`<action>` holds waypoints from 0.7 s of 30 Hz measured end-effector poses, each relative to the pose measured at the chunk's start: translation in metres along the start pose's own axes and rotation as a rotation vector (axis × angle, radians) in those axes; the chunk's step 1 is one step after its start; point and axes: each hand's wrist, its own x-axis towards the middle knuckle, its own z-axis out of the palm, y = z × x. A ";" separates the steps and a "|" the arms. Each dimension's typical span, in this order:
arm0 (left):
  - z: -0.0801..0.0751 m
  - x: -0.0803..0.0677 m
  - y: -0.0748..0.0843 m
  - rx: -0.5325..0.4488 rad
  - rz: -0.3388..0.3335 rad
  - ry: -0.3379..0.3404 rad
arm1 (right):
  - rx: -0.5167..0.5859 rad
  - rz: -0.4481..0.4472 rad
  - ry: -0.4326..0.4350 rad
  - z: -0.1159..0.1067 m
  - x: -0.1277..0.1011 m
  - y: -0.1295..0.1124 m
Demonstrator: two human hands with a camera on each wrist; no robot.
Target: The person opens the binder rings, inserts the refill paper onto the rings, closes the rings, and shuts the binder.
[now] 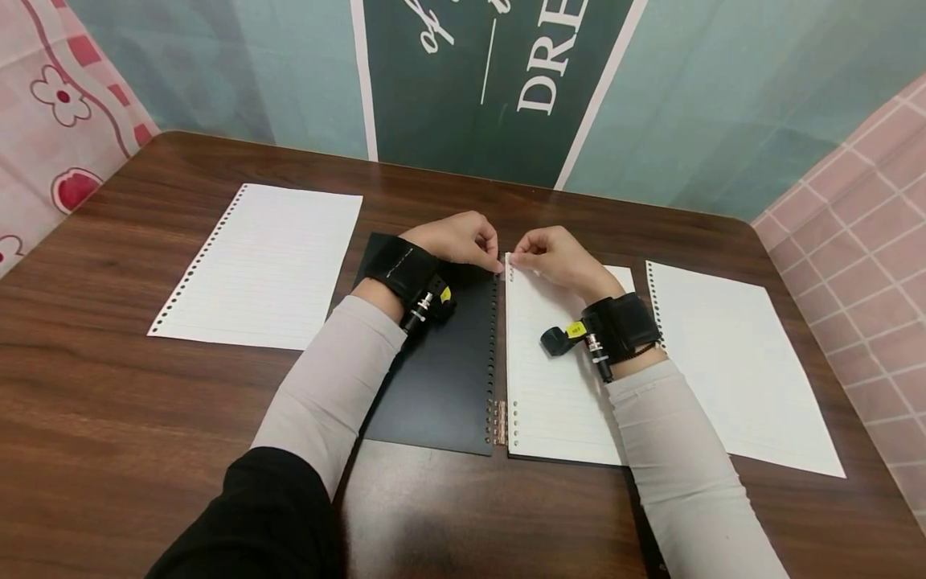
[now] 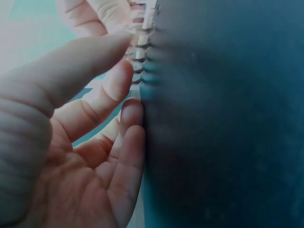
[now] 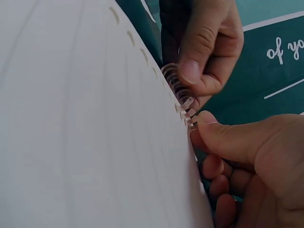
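Observation:
An open loose-leaf binder lies on the table, its black cover (image 1: 434,362) on the left and a lined punched sheet (image 1: 557,386) on the right. A short ring clip (image 1: 504,267) sits at the top of the spine and a copper-coloured one (image 1: 497,422) at the bottom. My left hand (image 1: 492,259) pinches the top ring clip (image 3: 178,88) from the cover side with thumb and forefinger. From the paper side, my right hand (image 1: 517,259) pinches the same clip, its thumb (image 3: 228,135) on the open ring ends. The left wrist view shows the rings (image 2: 140,52) beside the black cover (image 2: 228,133).
One loose lined sheet (image 1: 264,265) lies to the left of the binder and another (image 1: 738,362) to its right. The brown wooden table (image 1: 108,402) ends at a printed backdrop behind and a pink tiled wall on the right.

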 end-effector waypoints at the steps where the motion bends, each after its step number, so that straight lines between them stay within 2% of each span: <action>1: 0.000 0.000 0.000 0.005 -0.002 -0.001 | 0.000 0.007 -0.002 -0.001 0.000 0.000; 11: -0.001 0.001 0.000 0.016 -0.006 -0.003 | -0.048 0.003 -0.018 -0.004 0.000 -0.003; 21: 0.002 0.002 0.007 0.057 -0.034 -0.024 | -0.110 0.024 -0.027 -0.003 -0.001 -0.009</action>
